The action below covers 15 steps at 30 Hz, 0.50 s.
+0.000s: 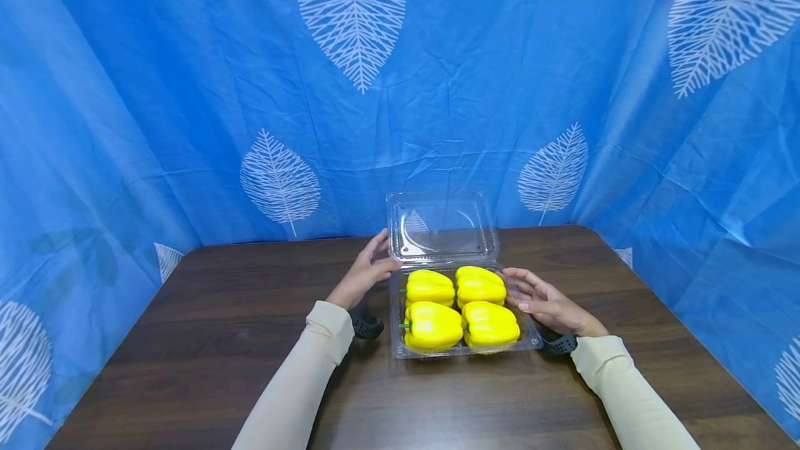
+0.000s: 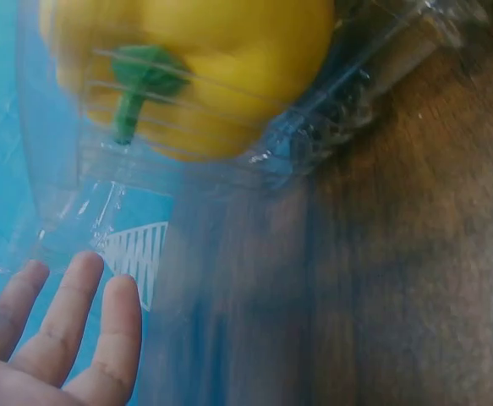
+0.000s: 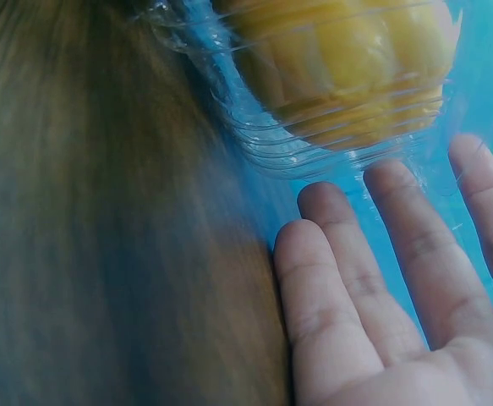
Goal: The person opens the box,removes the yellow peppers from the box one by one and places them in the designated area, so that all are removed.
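Grips: two, both bare hands, one on each side of one clear box (image 1: pixel 531 339). Counted between them: four yellow peppers (image 1: pixel 433 327), two in the row nearer the wearer, two in the row behind, all inside the box. One lid (image 1: pixel 444 228), raised, leaning back from the box's far edge.

Left grip (image 1: pixel 369 271): wide, holding nothing, fingers spread and nearly straight. Sits beside the box's far left corner, fingers near the lid's side edge, thumb close to the hinge line; contact cannot be told. Right grip (image 1: pixel 550 304): also wide and holding nothing, fingers relaxed and lightly bent. Fingertips lie at or just beside the box's right wall; whether they touch is unclear.

Box and lid: thin see-through plastic, rectangular with rounded corners, walls ribbed, glossy highlights. Peppers: smooth, shiny, blocky, lobed. Green stem (image 2: pixel 145 80) on the pepper nearest the left wrist camera, bent, pointing toward the left grip's side.

Behind each grip, one dark wristband (image 1: pixel 367 327), perforated, then one pale sleeve (image 1: pixel 287 387), cuff folded. Under box and grips, a dark brown wood-grain surface (image 1: pixel 219 339), slight sheen. Beyond the grips, blue creased cloth (image 1: pixel 187 89) with white leaf prints (image 1: pixel 353 5).
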Available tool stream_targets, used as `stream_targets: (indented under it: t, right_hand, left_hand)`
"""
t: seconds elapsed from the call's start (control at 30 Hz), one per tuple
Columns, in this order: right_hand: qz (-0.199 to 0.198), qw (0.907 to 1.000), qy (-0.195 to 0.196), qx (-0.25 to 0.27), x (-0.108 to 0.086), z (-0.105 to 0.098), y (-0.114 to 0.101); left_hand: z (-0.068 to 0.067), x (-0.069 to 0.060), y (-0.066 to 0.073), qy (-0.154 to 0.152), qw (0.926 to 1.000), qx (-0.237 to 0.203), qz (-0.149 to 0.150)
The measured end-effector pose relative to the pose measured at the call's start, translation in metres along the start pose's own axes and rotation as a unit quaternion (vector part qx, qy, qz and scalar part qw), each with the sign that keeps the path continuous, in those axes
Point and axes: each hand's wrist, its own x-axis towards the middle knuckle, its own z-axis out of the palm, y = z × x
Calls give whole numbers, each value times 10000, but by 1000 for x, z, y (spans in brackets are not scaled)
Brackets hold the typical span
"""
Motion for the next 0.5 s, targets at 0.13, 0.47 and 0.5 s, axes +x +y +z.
stream_targets:
  t: [0.13,0.47,0.5]
  right_hand:
    - [17,10000,16,-8,0,0,1]
    - [-93,9999,-82,74,1,0,2]
    - [-95,9999,-91,79,1,-1,2]
  left_hand:
    - [-1,2,-4,38,9999,102,-113]
    - [-2,4,-14,88,9987,258,-424]
    - [-2,4,-15,93,9986,265,-452]
